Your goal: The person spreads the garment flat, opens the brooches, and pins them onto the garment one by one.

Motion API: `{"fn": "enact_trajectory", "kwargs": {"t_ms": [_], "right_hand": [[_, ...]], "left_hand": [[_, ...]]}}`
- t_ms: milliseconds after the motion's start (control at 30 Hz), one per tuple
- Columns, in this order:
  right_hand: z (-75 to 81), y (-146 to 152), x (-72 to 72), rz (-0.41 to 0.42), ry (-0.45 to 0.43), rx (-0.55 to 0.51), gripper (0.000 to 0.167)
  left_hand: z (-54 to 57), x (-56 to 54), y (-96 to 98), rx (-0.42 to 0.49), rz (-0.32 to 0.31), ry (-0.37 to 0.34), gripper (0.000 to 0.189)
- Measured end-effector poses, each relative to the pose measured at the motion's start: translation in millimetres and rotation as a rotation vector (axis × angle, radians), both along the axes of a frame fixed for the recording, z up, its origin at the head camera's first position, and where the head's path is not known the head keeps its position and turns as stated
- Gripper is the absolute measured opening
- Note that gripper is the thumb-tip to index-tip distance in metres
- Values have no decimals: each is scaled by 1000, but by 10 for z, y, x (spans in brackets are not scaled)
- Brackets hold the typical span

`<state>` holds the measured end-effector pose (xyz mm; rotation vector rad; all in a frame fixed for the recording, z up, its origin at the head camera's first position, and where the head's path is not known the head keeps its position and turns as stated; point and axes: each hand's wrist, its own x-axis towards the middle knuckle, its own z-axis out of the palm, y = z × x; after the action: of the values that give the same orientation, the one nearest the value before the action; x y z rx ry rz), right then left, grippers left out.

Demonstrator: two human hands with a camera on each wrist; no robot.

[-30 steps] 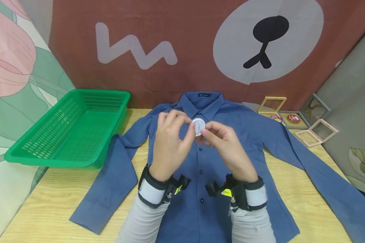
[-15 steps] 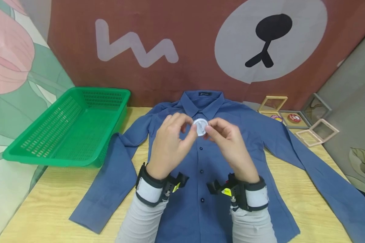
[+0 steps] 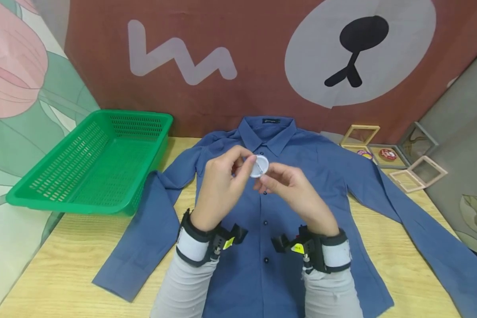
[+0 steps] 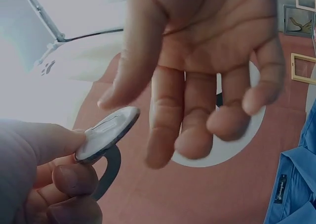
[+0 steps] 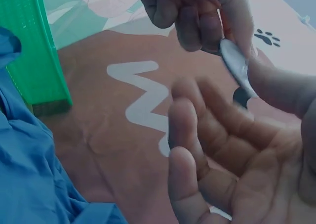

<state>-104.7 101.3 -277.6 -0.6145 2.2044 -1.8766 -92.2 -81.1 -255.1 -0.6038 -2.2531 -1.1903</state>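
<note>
A round white-backed pin badge (image 3: 259, 167) is held up over the chest of a blue shirt (image 3: 251, 276), its pin side towards the head camera. My left hand (image 3: 221, 187) pinches its left edge between thumb and fingers, which the left wrist view shows from the side, with the badge (image 4: 111, 132) tilted. My right hand (image 3: 296, 192) is at the badge's lower right. Its thumb (image 5: 276, 83) lies at the badge's back, and I cannot tell whether it touches. The other right fingers (image 4: 197, 120) are loosely bent, apart from the badge.
A green basket (image 3: 75, 209) stands at the left. At the back right are several small hinged frames, one yellow (image 3: 361, 127), one grey (image 3: 417, 139) and one pinkish (image 3: 427, 171). A red badge (image 3: 388, 154) and a purple one (image 3: 365, 154) lie there. The shirt's sleeves spread across the table.
The badge has turned a little between the hands. My right thumb has slid from its right edge to its lower edge, and my left thumb now covers more of its left side.
</note>
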Motion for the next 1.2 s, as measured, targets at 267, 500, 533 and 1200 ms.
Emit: {"fn": "enact_trajectory", "kwargs": {"t_ms": [267,500,533,1200], "right_hand": [[-52,-31,-26,44,19,-96,22],[-21,-18,1,-79,69,-154,23],[-16,-15,6,-99,77,-175,21],[74,-75,84,-333,212,-190,12]], "left_hand": [[7,10,1,10,22,15,15],[16,11,-15,24,10,20,15],[15,9,-16,26,6,16,14],[20,24,-23,-11,-94,-61,10]]}}
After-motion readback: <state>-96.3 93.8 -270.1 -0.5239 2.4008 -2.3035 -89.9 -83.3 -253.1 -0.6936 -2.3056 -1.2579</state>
